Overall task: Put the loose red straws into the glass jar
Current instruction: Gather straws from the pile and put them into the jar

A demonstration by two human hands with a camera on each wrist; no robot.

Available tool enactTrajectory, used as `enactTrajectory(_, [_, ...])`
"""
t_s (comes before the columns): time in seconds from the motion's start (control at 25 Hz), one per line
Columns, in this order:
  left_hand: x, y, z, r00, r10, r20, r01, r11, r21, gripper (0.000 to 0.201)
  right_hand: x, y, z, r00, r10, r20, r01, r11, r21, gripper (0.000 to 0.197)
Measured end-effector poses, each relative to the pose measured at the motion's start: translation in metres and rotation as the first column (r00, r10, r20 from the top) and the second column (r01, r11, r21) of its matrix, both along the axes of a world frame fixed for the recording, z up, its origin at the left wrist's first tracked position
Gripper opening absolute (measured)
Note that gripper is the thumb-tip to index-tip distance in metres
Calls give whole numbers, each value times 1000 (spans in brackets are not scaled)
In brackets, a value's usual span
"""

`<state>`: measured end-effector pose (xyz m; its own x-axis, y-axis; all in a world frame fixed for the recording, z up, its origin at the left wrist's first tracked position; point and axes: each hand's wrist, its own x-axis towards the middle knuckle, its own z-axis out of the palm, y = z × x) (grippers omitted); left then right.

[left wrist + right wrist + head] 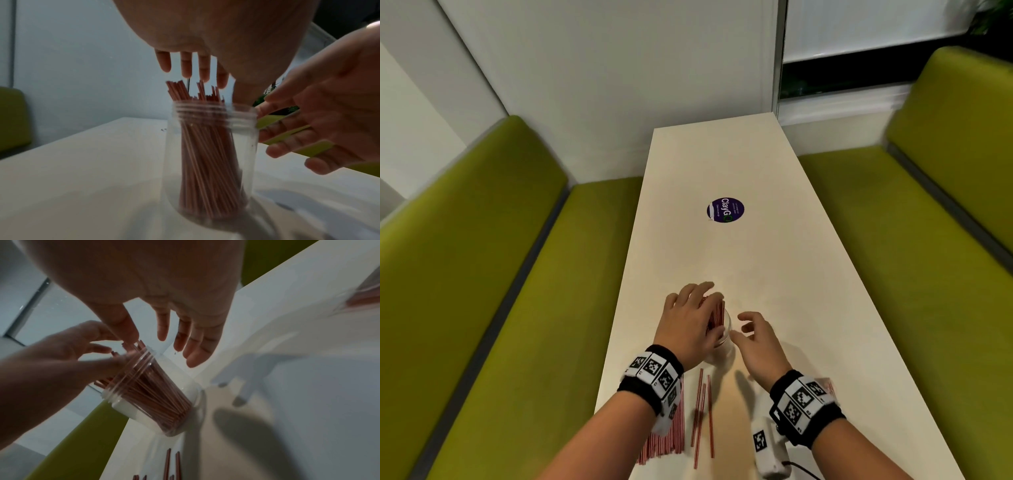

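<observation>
A clear glass jar [726, 337] stands on the white table [722, 164], packed with thin red straws [205, 154] whose tips rise above its rim. My left hand [698, 315] hovers over those tips with straight fingers [186, 65] and its thumb by the rim; it grips nothing. My right hand [743, 329] is spread just right of the jar, fingertips [265, 112] at the rim. Loose red straws [702, 411] lie on the table nearer me, and a larger pile [667, 435] is partly hidden under my left wrist.
A purple round sticker [725, 210] lies farther along the narrow table. Green padded benches [500, 274] [893, 257] run along both long sides. A clear packet with red straws [366, 295] lies to the right, behind my right wrist.
</observation>
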<state>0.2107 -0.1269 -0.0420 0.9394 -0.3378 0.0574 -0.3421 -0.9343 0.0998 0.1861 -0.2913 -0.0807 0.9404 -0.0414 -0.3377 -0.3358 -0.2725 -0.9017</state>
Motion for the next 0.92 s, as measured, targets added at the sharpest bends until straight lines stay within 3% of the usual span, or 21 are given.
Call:
enactTrajectory(0.08, [-2, -1, -11, 997, 19, -78, -24, 998, -59, 67, -5, 4, 0, 998, 66, -18, -66, 998, 15, 35])
enactTrajectory(0.24, [-3, 0, -15, 993, 13, -121, -25, 995, -96, 64, -13, 0, -4, 995, 78, -58, -76, 996, 44, 35])
enactTrajectory(0.32, [-11, 6, -11, 992, 102, -71, -116, 968, -223, 60, -16, -7, -14, 991, 60, -118, -65, 997, -34, 26])
enactTrajectory(0.4, [-28, 16, -12, 963, 270, -21, -254, 875, -411, 47, -20, -9, -20, 971, 134, -200, -166, 974, -154, 15])
enactTrajectory(0.52, [-64, 36, -22, 880, 458, -126, -441, 687, -578, 15, -28, 4, -20, 866, 331, -375, -421, 887, -188, 18])
enactTrajectory(0.6, [-88, 48, -32, 800, 518, -301, -589, 588, -554, 14, -31, 22, -17, 806, 391, -444, -501, 851, -159, 19])
enactTrajectory(0.68, [-108, 59, -47, 757, 534, -378, -654, 623, -429, 16, -32, 44, -15, 787, 429, -443, -560, 799, -220, 20])
enactTrajectory(0.76, [-123, 64, -62, 743, 540, -395, -666, 653, -360, 11, -33, 68, -12, 754, 506, -418, -651, 659, -377, 28])
enactTrajectory(0.92, [-140, 63, -75, 723, 534, -439, -691, 570, -444, 8, -28, 101, -18, 736, 569, -368, -663, 495, -561, 43])
